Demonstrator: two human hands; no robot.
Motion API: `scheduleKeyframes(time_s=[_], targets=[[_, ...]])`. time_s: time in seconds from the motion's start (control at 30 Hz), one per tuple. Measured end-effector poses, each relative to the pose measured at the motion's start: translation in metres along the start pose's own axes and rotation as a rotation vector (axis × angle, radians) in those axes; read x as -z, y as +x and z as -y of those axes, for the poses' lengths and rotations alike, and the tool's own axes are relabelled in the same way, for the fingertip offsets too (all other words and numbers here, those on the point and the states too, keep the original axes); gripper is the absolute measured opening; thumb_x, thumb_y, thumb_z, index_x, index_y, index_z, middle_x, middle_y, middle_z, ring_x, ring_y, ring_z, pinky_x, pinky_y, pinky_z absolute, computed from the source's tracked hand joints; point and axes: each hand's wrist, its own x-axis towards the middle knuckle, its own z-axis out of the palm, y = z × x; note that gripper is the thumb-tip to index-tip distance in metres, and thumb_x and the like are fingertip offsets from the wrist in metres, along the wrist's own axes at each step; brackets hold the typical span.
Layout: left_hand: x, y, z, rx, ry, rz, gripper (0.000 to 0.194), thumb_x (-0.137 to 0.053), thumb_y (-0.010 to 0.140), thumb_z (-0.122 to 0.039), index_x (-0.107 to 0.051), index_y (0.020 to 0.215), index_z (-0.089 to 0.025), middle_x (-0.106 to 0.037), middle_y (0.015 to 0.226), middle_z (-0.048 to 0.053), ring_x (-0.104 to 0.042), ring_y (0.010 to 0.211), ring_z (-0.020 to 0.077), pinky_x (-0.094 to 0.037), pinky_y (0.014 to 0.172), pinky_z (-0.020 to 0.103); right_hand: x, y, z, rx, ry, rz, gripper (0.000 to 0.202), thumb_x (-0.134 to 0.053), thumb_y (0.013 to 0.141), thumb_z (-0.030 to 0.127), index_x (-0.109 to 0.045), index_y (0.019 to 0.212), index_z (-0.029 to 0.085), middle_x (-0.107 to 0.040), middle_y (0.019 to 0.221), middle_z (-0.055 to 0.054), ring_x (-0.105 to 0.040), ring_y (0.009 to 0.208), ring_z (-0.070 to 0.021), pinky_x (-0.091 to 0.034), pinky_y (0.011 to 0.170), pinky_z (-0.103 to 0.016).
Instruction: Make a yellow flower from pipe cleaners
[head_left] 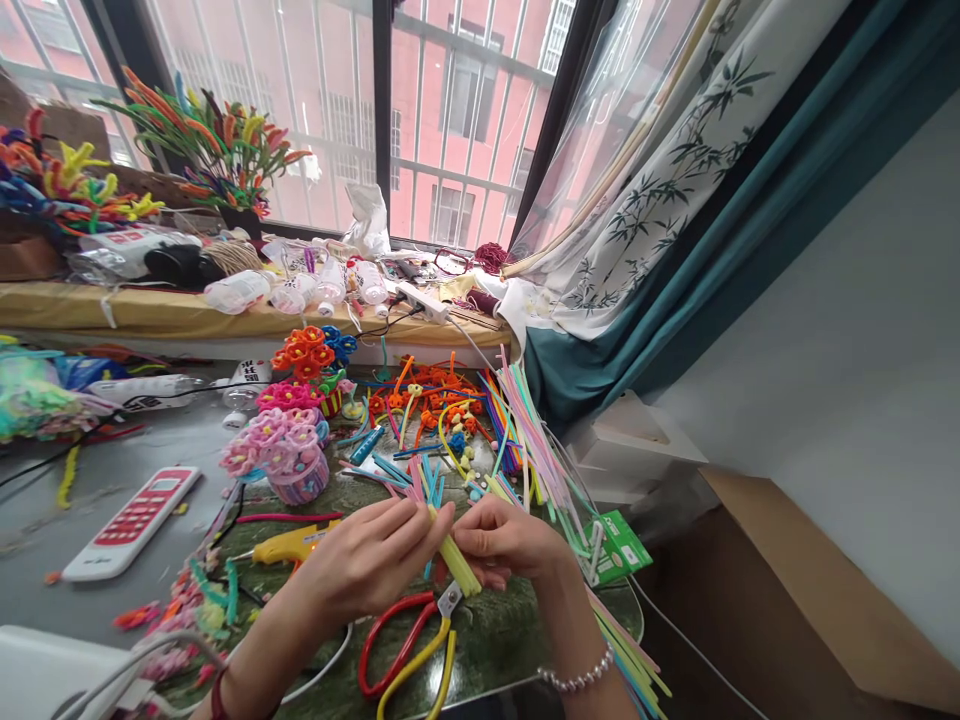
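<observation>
A short bundle of pale yellow pipe cleaners [460,568] slants between my two hands above the table. My left hand [379,555] pinches its upper end with the fingers. My right hand [504,540] is closed against the other side of the bundle, its fingertips partly hidden. Just below lie scissors [448,600] with one red and one yellow handle loop, their blades mostly covered by the bundle and hands. Blue and pink pipe cleaner pieces [429,478] lie right behind my fingers. A yellow glue gun [285,546] rests left of my left hand.
Pots of pink pipe cleaner flowers [300,480] and a white remote-like device [133,522] stand and lie to the left. Long pastel pipe cleaners [536,430] and a green packet [619,548] are at right. Bottles [240,292] line the windowsill; a cardboard box [817,590] stands beside the table.
</observation>
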Motion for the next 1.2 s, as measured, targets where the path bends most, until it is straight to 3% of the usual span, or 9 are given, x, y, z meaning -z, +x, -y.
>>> scheduleKeyframes(time_s=[0.13, 0.33, 0.53, 0.63, 0.77, 0.87, 0.97, 1.2], targets=[[0.008, 0.008, 0.0, -0.027, 0.028, 0.006, 0.032, -0.032, 0.102, -0.006, -0.061, 0.113, -0.005, -0.067, 0.075, 0.003, -0.064, 0.068, 0.0151, -0.057, 0.066, 0.029, 0.003, 0.002, -0.001, -0.008, -0.018, 0.005, 0.066, -0.073, 0.071, 0.07, -0.077, 0.083, 0.005, -0.054, 0.043, 0.005, -0.037, 0.032, -0.003, -0.021, 0.034, -0.019], [0.011, 0.012, -0.002, -0.076, 0.081, 0.058, 0.032, -0.031, 0.1, -0.005, -0.063, 0.102, -0.008, -0.067, 0.076, 0.004, -0.061, 0.064, 0.0149, -0.055, 0.059, 0.029, 0.0, 0.005, 0.001, -0.09, -0.065, -0.083, 0.042, -0.087, 0.067, 0.047, -0.072, 0.071, 0.008, -0.054, 0.043, 0.006, -0.042, 0.034, -0.0036, -0.023, 0.033, -0.017], [0.007, 0.014, -0.005, -0.067, 0.07, 0.092, 0.03, -0.035, 0.099, -0.005, -0.065, 0.097, -0.008, -0.066, 0.073, 0.004, -0.06, 0.063, 0.0173, -0.054, 0.059, 0.031, -0.001, 0.004, 0.002, -0.136, -0.125, -0.126, 0.042, -0.087, 0.066, 0.047, -0.071, 0.067, 0.008, -0.057, 0.045, 0.005, -0.045, 0.036, -0.0042, -0.026, 0.034, -0.017], [0.009, 0.011, -0.001, 0.041, -0.078, 0.17, 0.03, -0.037, 0.098, -0.006, -0.064, 0.108, -0.009, -0.067, 0.078, 0.005, -0.063, 0.068, 0.0192, -0.056, 0.064, 0.032, -0.002, 0.002, 0.005, -0.141, -0.155, -0.135, 0.043, -0.085, 0.068, 0.05, -0.074, 0.07, 0.008, -0.054, 0.042, 0.006, -0.042, 0.034, -0.0037, -0.023, 0.034, -0.017], [0.009, 0.004, 0.004, 0.428, -0.394, 0.251, 0.039, -0.034, 0.096, -0.005, -0.061, 0.123, -0.017, -0.07, 0.103, 0.008, -0.07, 0.087, 0.0185, -0.056, 0.073, 0.028, -0.007, 0.0, 0.011, -0.144, -0.187, -0.152, 0.042, -0.084, 0.069, 0.05, -0.074, 0.068, 0.009, -0.053, 0.044, 0.006, -0.041, 0.035, -0.0037, -0.027, 0.035, -0.018], [0.004, 0.003, 0.0, 0.639, -0.406, 0.326, 0.033, -0.037, 0.102, -0.024, -0.067, 0.092, -0.016, -0.071, 0.079, 0.004, -0.069, 0.067, 0.0182, -0.051, 0.06, 0.026, -0.013, -0.001, 0.013, -0.118, -0.291, -0.204, 0.042, -0.085, 0.068, 0.047, -0.066, 0.056, 0.011, -0.051, 0.042, 0.007, -0.039, 0.036, -0.0037, -0.027, 0.036, -0.018], [-0.001, 0.007, -0.009, 0.648, -0.384, 0.368, 0.043, -0.034, 0.102, -0.029, -0.055, 0.066, -0.02, -0.06, 0.056, -0.001, -0.059, 0.049, 0.0165, -0.039, 0.049, 0.026, -0.022, -0.001, 0.014, -0.111, -0.449, -0.278, 0.047, -0.084, 0.07, 0.044, -0.057, 0.046, 0.013, -0.047, 0.039, 0.007, -0.038, 0.036, -0.0039, -0.024, 0.035, -0.018], [-0.009, 0.011, -0.018, 0.571, -0.389, 0.358, 0.041, -0.03, 0.101, -0.023, -0.045, 0.063, -0.022, -0.053, 0.054, -0.004, -0.05, 0.046, 0.0142, -0.032, 0.049, 0.025, -0.031, -0.004, 0.018, -0.128, -0.528, -0.338, 0.046, -0.082, 0.07, 0.039, -0.052, 0.045, 0.015, -0.046, 0.04, 0.008, -0.04, 0.034, -0.0041, -0.025, 0.033, -0.016]])
